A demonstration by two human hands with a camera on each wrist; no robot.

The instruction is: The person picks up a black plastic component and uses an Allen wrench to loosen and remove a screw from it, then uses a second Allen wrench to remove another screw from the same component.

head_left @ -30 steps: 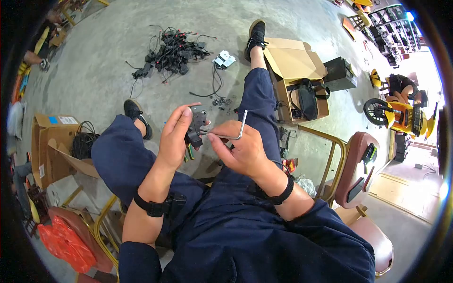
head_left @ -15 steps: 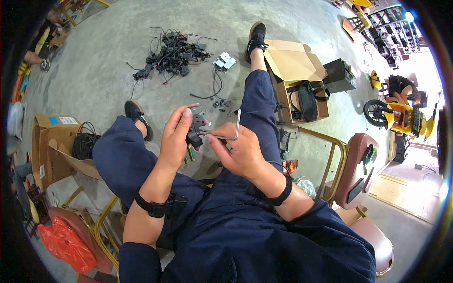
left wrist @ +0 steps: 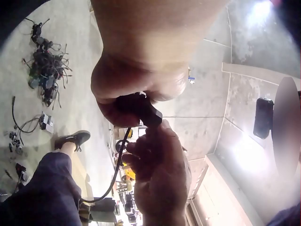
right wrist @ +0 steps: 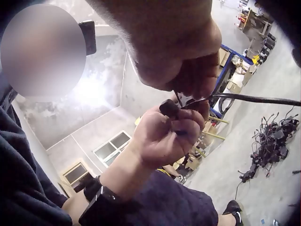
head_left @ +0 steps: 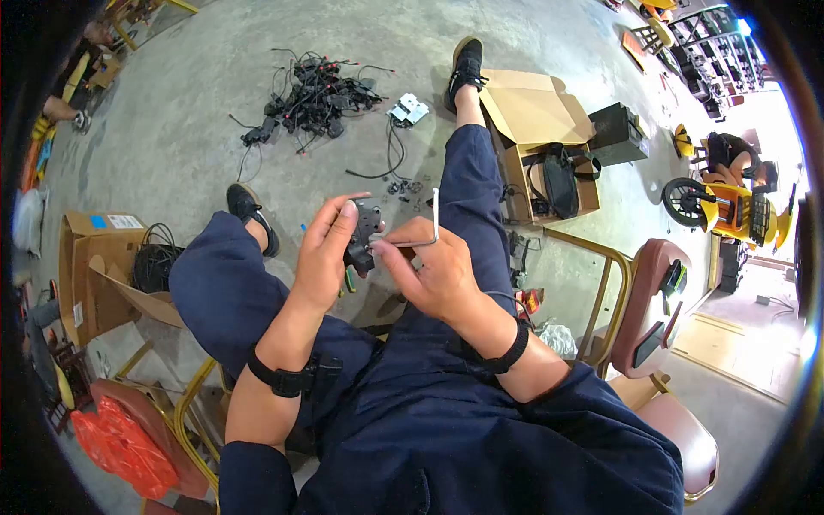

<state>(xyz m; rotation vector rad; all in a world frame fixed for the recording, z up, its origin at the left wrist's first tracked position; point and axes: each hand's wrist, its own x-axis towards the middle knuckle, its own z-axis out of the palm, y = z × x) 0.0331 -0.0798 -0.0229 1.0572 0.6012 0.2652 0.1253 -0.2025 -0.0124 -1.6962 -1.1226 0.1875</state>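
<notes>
In the head view the left hand (head_left: 319, 262) grips a dark block-like part (head_left: 362, 233) with holes in its face, thumb on top. The right hand (head_left: 436, 273) pinches an L-shaped metal hex key (head_left: 436, 215); its long arm points up and its other arm runs toward the part. Fingertips of the right hand are at the part's side. The left wrist view shows the dark part (left wrist: 141, 107) in the left hand (left wrist: 136, 77), with the right hand (left wrist: 162, 174) touching it. A black cable (left wrist: 117, 172) hangs beside them. The key's tip is hidden.
On the floor lie a tangle of black cables (head_left: 318, 99), a white piece (head_left: 408, 109) and small loose parts (head_left: 402, 185). An open cardboard box (head_left: 536, 116) holds a black bag. Another box (head_left: 103, 275) stands left, a chair (head_left: 657, 309) right. A person crouches by a yellow bike.
The held part has turned slightly, showing more of its holed face. The hex key's long arm has swung from leaning right to nearly upright.
</notes>
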